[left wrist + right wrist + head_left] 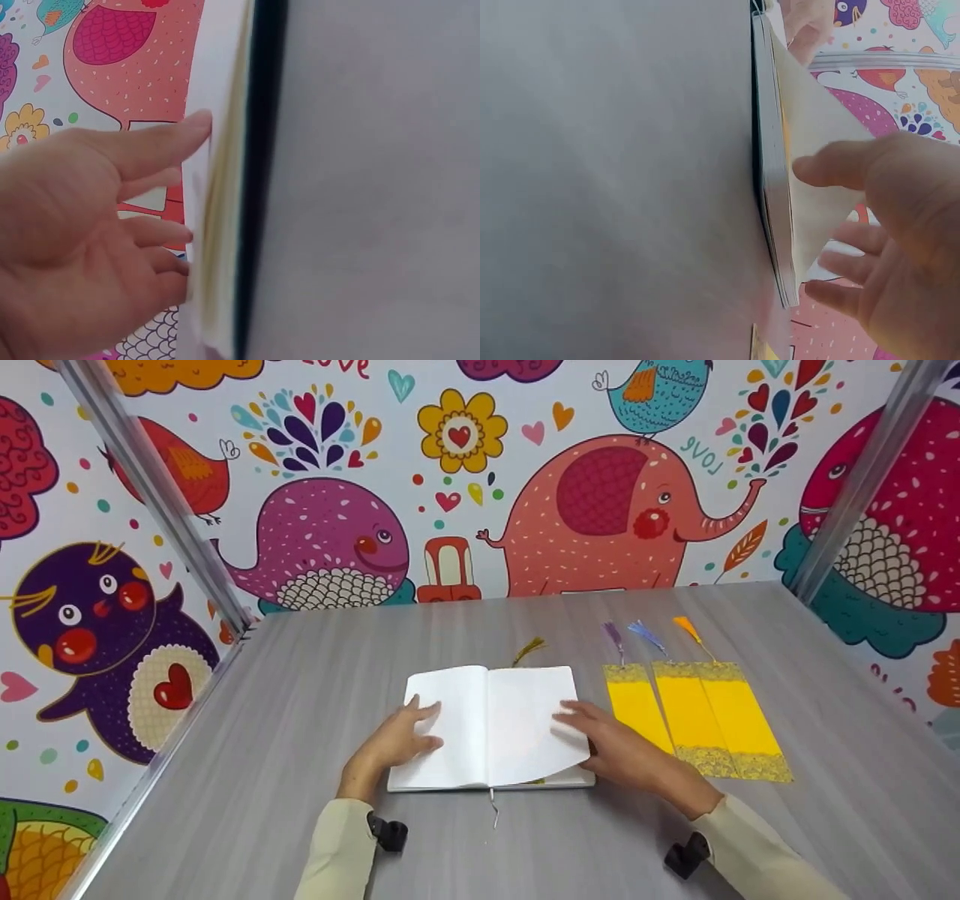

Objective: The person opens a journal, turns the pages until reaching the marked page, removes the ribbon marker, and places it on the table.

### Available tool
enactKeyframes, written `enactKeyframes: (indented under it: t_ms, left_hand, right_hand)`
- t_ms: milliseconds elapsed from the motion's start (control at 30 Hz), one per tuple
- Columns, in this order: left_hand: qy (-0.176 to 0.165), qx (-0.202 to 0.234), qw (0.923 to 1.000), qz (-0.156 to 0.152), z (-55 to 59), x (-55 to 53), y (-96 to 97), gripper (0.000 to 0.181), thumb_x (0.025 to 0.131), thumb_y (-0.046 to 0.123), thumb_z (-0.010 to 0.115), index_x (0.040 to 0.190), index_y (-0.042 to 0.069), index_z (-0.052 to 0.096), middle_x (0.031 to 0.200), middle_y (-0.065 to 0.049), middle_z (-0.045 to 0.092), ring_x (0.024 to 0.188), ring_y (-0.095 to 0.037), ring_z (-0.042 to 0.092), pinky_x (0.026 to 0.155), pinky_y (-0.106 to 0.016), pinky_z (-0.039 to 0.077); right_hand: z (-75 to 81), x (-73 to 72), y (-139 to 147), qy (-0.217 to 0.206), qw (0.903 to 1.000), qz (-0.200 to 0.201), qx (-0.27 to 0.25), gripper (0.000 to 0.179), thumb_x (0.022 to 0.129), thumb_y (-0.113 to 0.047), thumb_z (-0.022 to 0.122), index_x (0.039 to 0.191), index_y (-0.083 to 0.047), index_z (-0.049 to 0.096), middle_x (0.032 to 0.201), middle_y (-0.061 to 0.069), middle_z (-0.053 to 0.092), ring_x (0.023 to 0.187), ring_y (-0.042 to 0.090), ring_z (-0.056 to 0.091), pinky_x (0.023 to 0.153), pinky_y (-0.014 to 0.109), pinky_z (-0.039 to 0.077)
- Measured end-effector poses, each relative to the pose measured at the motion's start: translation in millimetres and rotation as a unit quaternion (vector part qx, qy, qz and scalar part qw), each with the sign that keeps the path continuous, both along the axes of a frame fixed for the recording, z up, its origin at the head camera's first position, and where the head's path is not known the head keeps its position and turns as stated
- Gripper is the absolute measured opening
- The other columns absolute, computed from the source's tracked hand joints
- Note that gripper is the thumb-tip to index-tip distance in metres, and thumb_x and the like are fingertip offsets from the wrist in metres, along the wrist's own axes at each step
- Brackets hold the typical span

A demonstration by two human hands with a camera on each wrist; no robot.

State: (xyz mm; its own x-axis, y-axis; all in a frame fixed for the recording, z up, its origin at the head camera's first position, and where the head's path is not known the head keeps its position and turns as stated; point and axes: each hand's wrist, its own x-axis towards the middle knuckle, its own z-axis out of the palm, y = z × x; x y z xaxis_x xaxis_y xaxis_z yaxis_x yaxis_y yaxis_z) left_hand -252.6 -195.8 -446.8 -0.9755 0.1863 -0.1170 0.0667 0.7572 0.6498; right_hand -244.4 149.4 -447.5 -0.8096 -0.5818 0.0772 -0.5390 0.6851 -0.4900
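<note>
An open notebook (525,720) with blank white pages lies on the table. My left hand (397,735) rests at the left page, thumb and fingers spread; in the left wrist view this hand (97,240) touches the book's side. My right hand (626,750) is at the right page's outer edge, fingers over the paper. That page's lower corner is raised, and in the right wrist view the thumb of my right hand (907,225) is by its underside. An olive tassel (529,649) sticks out above the notebook; a bit of gold shows under the lifted page.
Several yellow bookmarks (694,705) with glittery gold ends lie right of the notebook, with purple, blue and orange tassels. A thin ribbon (494,808) hangs from the notebook's lower edge. Behind the grey table (300,697) stands a wall (465,510) of cartoon animals.
</note>
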Motion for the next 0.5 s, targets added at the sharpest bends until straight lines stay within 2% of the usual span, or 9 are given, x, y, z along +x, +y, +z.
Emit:
enactKeyframes:
  t_ms: [67, 100, 167, 267, 367, 433, 500]
  left_hand:
    - [-0.004, -0.002, 0.9999, -0.012, 0.3, 1.8, -1.4, 0.053, 0.095, 0.010, 0.066, 0.146, 0.008, 0.051, 0.164, -0.029, 0.018, 0.151, -0.054, 0.014, 0.121, -0.065, 0.018]
    - [-0.005, -0.003, 0.9998, -0.017, 0.2, 2.4, -2.3, 0.050, 0.096, 0.010, 0.063, 0.145, 0.008, 0.052, 0.164, -0.029, 0.017, 0.150, -0.055, 0.012, 0.121, -0.066, 0.017]
    - [-0.003, -0.003, 0.9997, -0.026, 0.8, 3.5, -3.4, 0.046, 0.099, 0.012, 0.059, 0.144, 0.005, 0.053, 0.163, -0.030, 0.017, 0.149, -0.057, 0.010, 0.121, -0.068, 0.015]
    - [0.009, 0.002, 0.9996, -0.027, 0.4, 3.3, -4.0, 0.043, 0.102, 0.014, 0.053, 0.141, -0.003, 0.053, 0.161, -0.033, 0.021, 0.148, -0.060, 0.011, 0.121, -0.067, 0.015]
    - [0.012, 0.008, 0.9998, -0.014, -0.1, 1.4, -3.0, 0.045, 0.104, 0.019, 0.050, 0.139, -0.009, 0.052, 0.159, -0.033, 0.028, 0.148, -0.058, 0.013, 0.123, -0.064, 0.014]
    - [0.006, 0.019, 0.9998, 0.002, -0.2, 0.1, -2.2, 0.051, 0.106, 0.026, 0.047, 0.142, -0.010, 0.049, 0.158, -0.030, 0.032, 0.150, -0.054, 0.014, 0.124, -0.062, 0.013]
    - [-0.003, 0.038, 0.9990, 0.024, -0.1, -1.2, -2.0, 0.059, 0.107, 0.036, 0.042, 0.146, -0.009, 0.044, 0.158, -0.026, 0.034, 0.152, -0.048, 0.017, 0.125, -0.059, 0.013]
  right_hand:
    - [0.5, -1.4, -1.1, -0.010, 0.9988, -0.035, -0.033, 0.075, 0.084, 0.001, 0.076, 0.151, -0.003, 0.041, 0.160, 0.023, 0.033, 0.144, 0.041, 0.040, 0.112, 0.052, 0.042]
    - [1.4, -2.2, -2.3, -0.028, 0.9964, -0.057, -0.056, 0.079, 0.085, 0.000, 0.076, 0.153, -0.003, 0.037, 0.161, 0.023, 0.029, 0.145, 0.042, 0.039, 0.112, 0.052, 0.042]
    - [3.5, -4.8, -4.7, -0.073, 0.9864, -0.094, -0.114, 0.084, 0.087, 0.000, 0.073, 0.157, -0.003, 0.026, 0.163, 0.024, 0.024, 0.146, 0.044, 0.037, 0.110, 0.052, 0.043]
    - [8.7, -8.9, -9.3, -0.142, 0.9599, -0.149, -0.191, 0.085, 0.093, -0.005, 0.068, 0.159, -0.002, 0.016, 0.163, 0.025, 0.025, 0.143, 0.045, 0.042, 0.105, 0.049, 0.047]
    - [13.1, -12.5, -14.3, -0.205, 0.9265, -0.180, -0.259, 0.077, 0.098, -0.010, 0.061, 0.158, 0.002, 0.015, 0.160, 0.028, 0.031, 0.136, 0.045, 0.051, 0.101, 0.046, 0.052]
    - [15.2, -13.8, -17.9, -0.243, 0.9074, -0.181, -0.292, 0.071, 0.102, -0.019, 0.057, 0.158, 0.002, 0.018, 0.157, 0.029, 0.037, 0.132, 0.043, 0.055, 0.101, 0.044, 0.053]
    - [16.2, -14.1, -22.6, -0.273, 0.8943, -0.164, -0.314, 0.067, 0.105, -0.028, 0.052, 0.157, 0.001, 0.023, 0.154, 0.028, 0.041, 0.133, 0.041, 0.055, 0.102, 0.043, 0.053]
